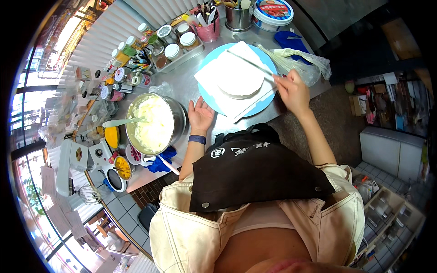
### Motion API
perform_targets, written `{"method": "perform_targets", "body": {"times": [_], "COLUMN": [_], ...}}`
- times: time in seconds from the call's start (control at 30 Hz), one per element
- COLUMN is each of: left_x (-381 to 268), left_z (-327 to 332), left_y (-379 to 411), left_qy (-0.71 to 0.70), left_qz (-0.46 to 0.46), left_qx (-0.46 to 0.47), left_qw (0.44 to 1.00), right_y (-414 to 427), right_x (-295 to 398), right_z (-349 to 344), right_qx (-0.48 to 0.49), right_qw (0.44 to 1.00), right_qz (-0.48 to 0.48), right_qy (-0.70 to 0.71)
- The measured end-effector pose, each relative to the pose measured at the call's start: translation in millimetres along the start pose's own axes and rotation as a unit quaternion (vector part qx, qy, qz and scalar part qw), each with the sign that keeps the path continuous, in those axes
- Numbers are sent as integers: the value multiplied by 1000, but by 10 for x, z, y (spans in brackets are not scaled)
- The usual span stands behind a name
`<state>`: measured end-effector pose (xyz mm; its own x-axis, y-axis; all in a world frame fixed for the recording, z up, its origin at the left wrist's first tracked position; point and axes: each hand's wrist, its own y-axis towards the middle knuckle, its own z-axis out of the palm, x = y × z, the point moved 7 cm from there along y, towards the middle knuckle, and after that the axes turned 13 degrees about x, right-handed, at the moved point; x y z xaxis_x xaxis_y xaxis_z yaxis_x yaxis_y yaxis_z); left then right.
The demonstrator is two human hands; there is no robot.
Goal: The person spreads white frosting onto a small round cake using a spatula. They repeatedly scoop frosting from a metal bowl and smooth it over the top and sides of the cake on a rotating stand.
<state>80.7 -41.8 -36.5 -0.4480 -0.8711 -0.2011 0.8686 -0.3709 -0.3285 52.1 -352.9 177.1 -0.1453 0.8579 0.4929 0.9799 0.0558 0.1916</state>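
A round white-frosted cake (240, 76) sits on a white square board (235, 114) over a light blue cake turntable (211, 61). My right hand (293, 92) grips an icing spatula (251, 62), whose thin blade lies across the cake's top. On the near left side of the turntable, my left hand (201, 115) is palm up with fingers apart and holds nothing. Its fingertips are at the turntable's rim; whether they touch it I cannot tell. Left of that hand stands a steel mixing bowl (179, 116) of pale cream (153, 126), with a light-handled spatula (117, 122) resting in it.
Jars (173, 51) fill a clear tray at the back. A pink bucket (208, 32) and a steel canister (238, 18) hold tools. A white tub (273, 15) stands behind. Piping bags (293, 56) lie to the right. A stand mixer (73, 157) and cut mango (123, 167) are left.
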Motion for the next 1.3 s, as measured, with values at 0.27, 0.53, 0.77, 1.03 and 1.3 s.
{"method": "perform_targets", "body": {"times": [0.27, 0.53, 0.77, 1.03, 1.3], "left_x": [-36, -132, -111, -135, 3], "left_z": [12, 13, 61, 1, -121], "left_y": [-50, 23, 52, 61, 53], "left_qy": [4, -11, 0, -5, -2], "left_qz": [23, 44, 44, 39, 22], "left_qx": [-13, 24, 15, 27, -13], "left_qw": [1000, 999, 999, 999, 1000], "right_y": [171, 171, 269, 195, -134], "right_x": [-106, 71, -119, 46, -305], "right_z": [-113, -10, -84, 91, -207], "right_qx": [-15, 65, 42, 102, -26], "right_qw": [999, 996, 998, 992, 998], "right_qz": [8, -36, -8, -39, 5], "right_qy": [27, 58, 42, 66, 60]}}
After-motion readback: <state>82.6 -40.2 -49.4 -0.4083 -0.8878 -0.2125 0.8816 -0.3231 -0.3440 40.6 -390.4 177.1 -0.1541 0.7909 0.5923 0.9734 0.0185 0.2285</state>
